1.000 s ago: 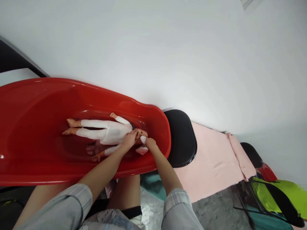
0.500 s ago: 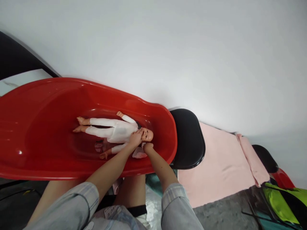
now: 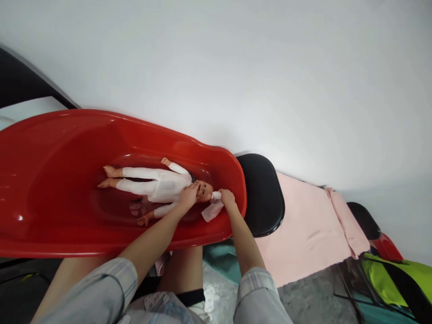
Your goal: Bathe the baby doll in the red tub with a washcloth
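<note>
Red plastic tub [image 3: 50, 153] fills the left half of the view, and a doll [image 3: 158, 184] in a white suit lies on its back in the tub's bottom. Its feet point left and its head sits near the right end wall. The person's left hand [image 3: 189, 195] is curled around the doll's neck and chin, fingers closed on it. The right hand [image 3: 227, 197] is just beside the top of the doll's head, fingers pinched together on a small white cloth [image 3: 212, 210]. The cloth touches the head and hangs down toward the tub floor. A black seat [image 3: 263, 193] sits just past the tub's right end. A pink towel [image 3: 303, 225] is spread further right, with a green bag [image 3: 384, 274] at the far right edge.
</note>
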The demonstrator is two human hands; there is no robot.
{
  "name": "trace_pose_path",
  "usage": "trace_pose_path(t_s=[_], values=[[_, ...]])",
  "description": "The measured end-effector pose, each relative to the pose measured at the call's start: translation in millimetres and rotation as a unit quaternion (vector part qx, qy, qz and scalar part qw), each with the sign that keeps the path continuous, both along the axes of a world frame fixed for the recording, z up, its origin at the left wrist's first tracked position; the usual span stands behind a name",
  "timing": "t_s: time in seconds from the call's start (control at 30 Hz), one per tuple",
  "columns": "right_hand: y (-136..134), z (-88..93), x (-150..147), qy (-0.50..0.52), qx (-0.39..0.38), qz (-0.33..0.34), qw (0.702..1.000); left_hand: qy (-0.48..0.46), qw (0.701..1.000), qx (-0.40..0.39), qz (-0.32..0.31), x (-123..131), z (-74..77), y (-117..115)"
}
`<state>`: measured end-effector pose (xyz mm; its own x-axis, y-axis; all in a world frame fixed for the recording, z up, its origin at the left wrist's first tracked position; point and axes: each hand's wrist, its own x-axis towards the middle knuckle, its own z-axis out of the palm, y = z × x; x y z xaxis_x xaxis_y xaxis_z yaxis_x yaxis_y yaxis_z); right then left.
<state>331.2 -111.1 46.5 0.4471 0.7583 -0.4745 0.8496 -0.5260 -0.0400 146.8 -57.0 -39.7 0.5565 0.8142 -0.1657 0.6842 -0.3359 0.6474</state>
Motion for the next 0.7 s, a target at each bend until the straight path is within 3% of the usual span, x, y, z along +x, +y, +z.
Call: trace_pose_path(t_s=[0.1,0.37,0.53,0.7], values=[[-3.3,3.1,0.4,0.061,0.057,-0.019,0.996,-0.004,1.0,0.0,0.0,-0.4,1.2,-0.6],[-7.3,-20.2,-7.7,0.239,0.13,-0.089,0.958,-0.018,1.0,0.001,0.008,-0.7,1.5,-0.8],[-9.9,-26.3,-9.4,0.211,0.159,-0.068,0.962,-0.003,1.0,-0.001,0.006,-0.4,1.9,-1.0],[-2.7,-25.7,-23.6,0.114,0.114,0.028,0.986,-0.013,1.0,-0.002,0.009,0.3,1.6,-2.1]])
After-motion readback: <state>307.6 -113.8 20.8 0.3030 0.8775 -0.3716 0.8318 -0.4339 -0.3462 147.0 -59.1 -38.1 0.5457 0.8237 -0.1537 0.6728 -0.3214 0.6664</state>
